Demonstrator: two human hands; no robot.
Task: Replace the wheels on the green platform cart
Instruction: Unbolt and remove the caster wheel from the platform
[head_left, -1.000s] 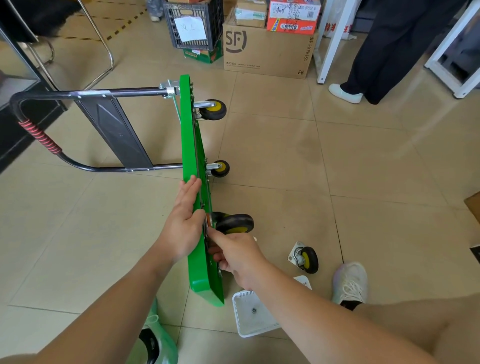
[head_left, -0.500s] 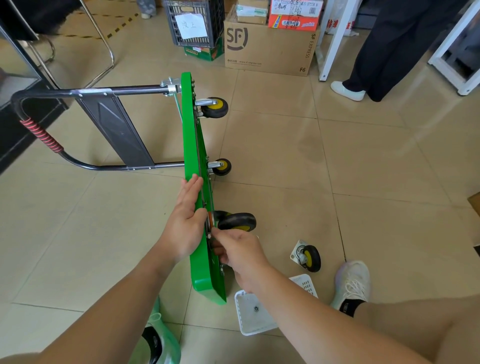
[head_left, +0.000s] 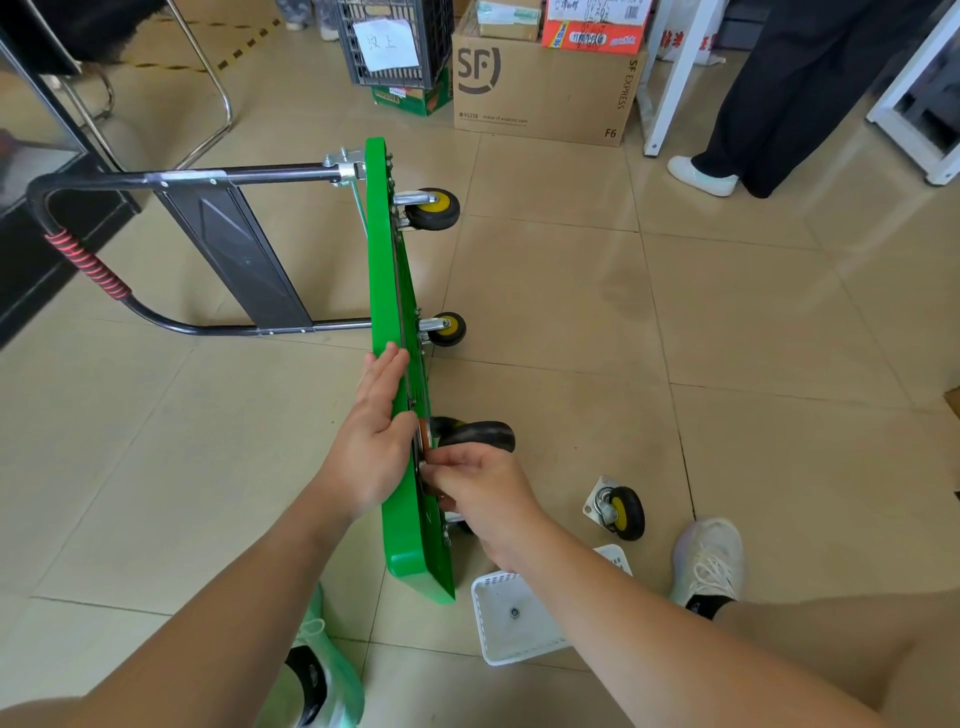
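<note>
Green platform cart (head_left: 387, 270) stands tipped up on its side on the tiled floor (head_left: 571, 312), so its flat top faces left and its wheels poke out to the right. Its black handle (head_left: 234, 174) lies out to the left, with a red wrap (head_left: 88, 267) at the bend. Three wheels show on the cart: a far wheel (head_left: 432, 209) with a yellow middle, a middle wheel (head_left: 448, 329) that also has a yellow middle, and a near black wheel (head_left: 480, 435) just above the right hand. The left hand (head_left: 371, 447) lies flat on the cart's top side with its fingers straight, pressing on the green board. The right hand (head_left: 480, 488) is on the wheel side, just under the near wheel, and its curled fingers pinch a small metal piece (head_left: 422, 466) against the cart; it is too small to tell what the piece is. A loose wheel (head_left: 618, 512) with its metal plate lies on the floor to the right, apart from the cart. A white basket (head_left: 488, 587) sits on the floor near the cart's close end, partly under the right arm, with a little nut (head_left: 515, 612) inside. A white shoe (head_left: 709, 561) is beside the basket and a green shoe (head_left: 322, 654) is on the left. Farther back stand a cardboard box (head_left: 545, 88), a black crate (head_left: 395, 41) and a person in dark trousers (head_left: 789, 93).
</note>
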